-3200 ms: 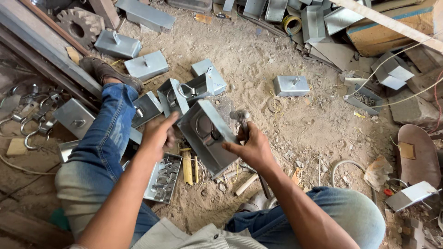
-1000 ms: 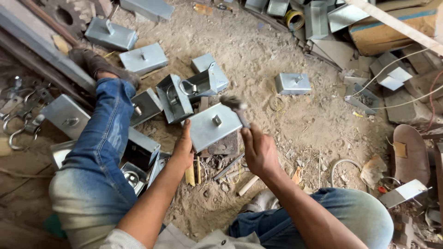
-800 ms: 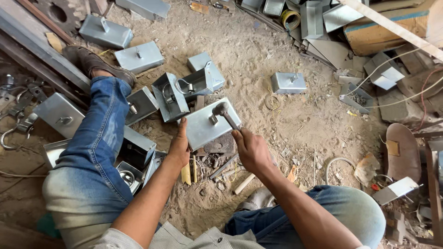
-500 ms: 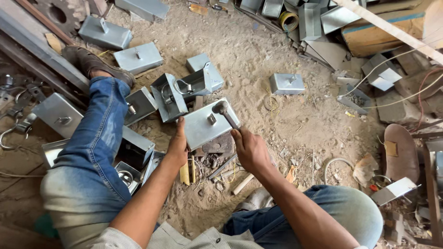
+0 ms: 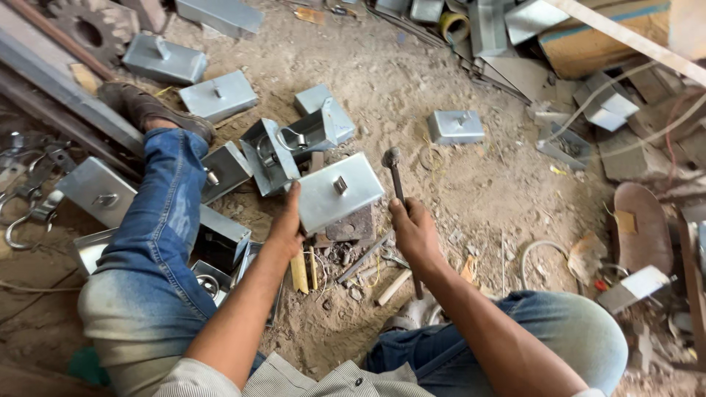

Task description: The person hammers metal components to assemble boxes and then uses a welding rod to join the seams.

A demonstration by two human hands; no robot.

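Note:
My left hand (image 5: 285,225) grips the left edge of a flat grey sheet-metal box (image 5: 338,192) with a small knob in its middle. The box rests face up on a dark metal block (image 5: 350,226) on the sandy ground. My right hand (image 5: 415,234) is closed around the handle of a small hammer (image 5: 393,167), whose head is raised just beside the box's right edge, apart from it. I sit on the ground, jeans-clad legs spread to either side.
Several similar grey metal boxes (image 5: 219,94) lie scattered behind and to the left, one further right (image 5: 456,126). Metal hooks (image 5: 29,215) lie far left, a steel beam (image 5: 59,95) runs upper left. Scrap pieces, wires and a cardboard box (image 5: 603,44) crowd the right and back.
The box was lifted and turned in both hands, then set down flat on the block. The hammer head has come off the knob and now sits to the box's right.

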